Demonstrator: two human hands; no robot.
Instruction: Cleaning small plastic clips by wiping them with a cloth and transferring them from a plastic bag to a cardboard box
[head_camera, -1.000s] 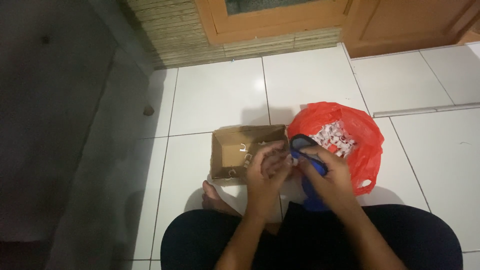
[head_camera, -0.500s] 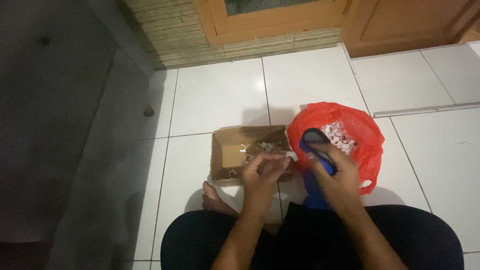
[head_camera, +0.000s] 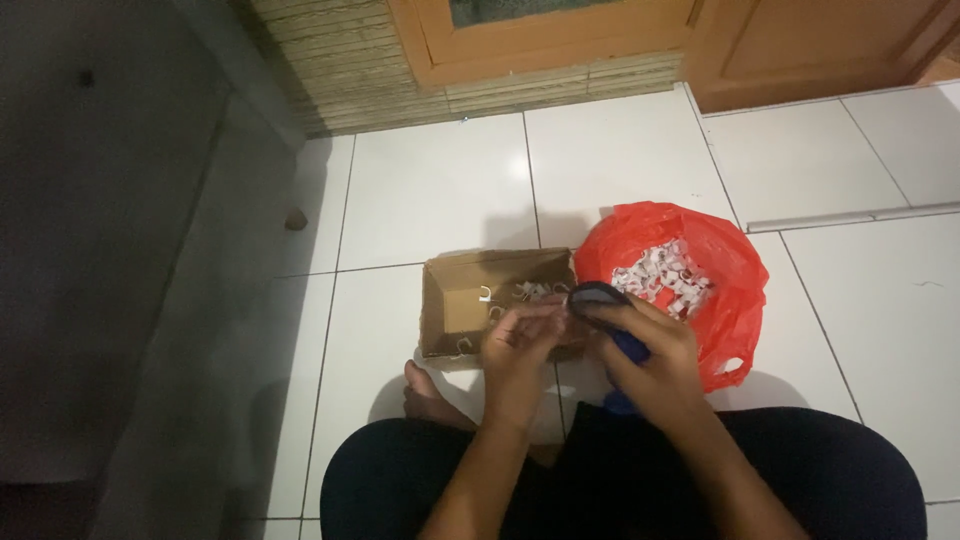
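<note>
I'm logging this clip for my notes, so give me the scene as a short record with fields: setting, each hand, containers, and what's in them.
Setting: white tiled floor, person seated on it, wooden door frame beyond
Left hand: left hand over the near edge of the cardboard box, fingertips pinched together; what they hold is too small to tell
Right hand: right hand grips a dark blue object
Box contents: a few small white clips
Bag: red plastic bag, open, right of the box, full of the same small white pieces
Also visible: bare foot below the box
</note>
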